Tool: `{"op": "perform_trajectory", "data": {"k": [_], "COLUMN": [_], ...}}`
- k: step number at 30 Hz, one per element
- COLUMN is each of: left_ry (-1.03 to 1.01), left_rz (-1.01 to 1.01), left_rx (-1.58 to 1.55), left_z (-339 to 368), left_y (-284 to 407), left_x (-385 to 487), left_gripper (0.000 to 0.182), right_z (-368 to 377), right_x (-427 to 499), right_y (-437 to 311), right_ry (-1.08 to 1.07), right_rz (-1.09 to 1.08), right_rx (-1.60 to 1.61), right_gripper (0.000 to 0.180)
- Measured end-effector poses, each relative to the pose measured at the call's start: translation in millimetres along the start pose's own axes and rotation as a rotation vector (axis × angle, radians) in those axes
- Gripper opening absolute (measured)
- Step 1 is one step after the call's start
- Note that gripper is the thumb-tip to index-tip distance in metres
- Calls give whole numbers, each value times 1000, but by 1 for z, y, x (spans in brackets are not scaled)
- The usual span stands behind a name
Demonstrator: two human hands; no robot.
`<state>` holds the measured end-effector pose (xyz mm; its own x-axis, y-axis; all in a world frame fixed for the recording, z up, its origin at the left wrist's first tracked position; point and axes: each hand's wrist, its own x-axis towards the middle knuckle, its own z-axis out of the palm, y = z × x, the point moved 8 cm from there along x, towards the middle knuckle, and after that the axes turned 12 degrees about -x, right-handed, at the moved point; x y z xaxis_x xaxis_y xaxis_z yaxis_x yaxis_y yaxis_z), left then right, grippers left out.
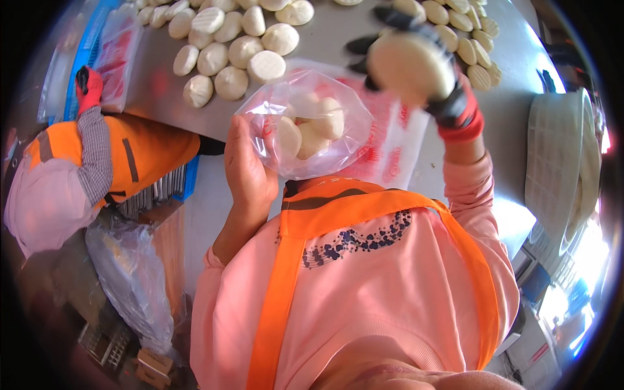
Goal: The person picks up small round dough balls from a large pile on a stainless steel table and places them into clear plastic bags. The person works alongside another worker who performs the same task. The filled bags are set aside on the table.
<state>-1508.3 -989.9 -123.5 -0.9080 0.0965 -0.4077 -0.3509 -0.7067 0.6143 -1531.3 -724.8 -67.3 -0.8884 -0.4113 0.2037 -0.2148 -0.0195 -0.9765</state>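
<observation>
My bare left hand (251,168) grips the left side of a clear plastic bag (353,141), whose wide mouth faces up towards me. Several pale, round buns (312,139) lie inside it. A larger-looking pale bun (409,68), blurred, is in my right hand (431,34), which wears a black-and-red glove and is raised to the upper right of the bag. Flat plastic bags with red print (392,141) are spread on the metal table (158,95) under and beside the held bag. Beyond it sits a group of loose buns (231,53), some with ridged undersides showing.
More buns (468,29) lie at the table's upper right. At left, a co-worker's gloved hand (89,92) is by a blue crate (90,39) and printed bags (114,63). A white plastic basket (553,146) stands right; a plastic-wrapped bundle (131,278) is lower left.
</observation>
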Motion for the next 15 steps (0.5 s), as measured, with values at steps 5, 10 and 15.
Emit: {"op": "perform_trajectory", "data": {"k": [5,10,15], "left_ry": [67,-74,52], "left_rz": [58,81,53], "left_rx": [25,2,-16], "left_z": [-1,-3,-2], "left_y": [-1,7,2], "left_x": [0,-3,-2], "left_gripper": [38,48,52], "right_z": [86,-52,-113], "right_x": [17,17,16], "right_y": [-44,18,125], "right_ry": [-166,448,231], "right_rz": [-106,197,875], "right_rx": [-857,-1083,-1535], "right_gripper": [80,47,79]}}
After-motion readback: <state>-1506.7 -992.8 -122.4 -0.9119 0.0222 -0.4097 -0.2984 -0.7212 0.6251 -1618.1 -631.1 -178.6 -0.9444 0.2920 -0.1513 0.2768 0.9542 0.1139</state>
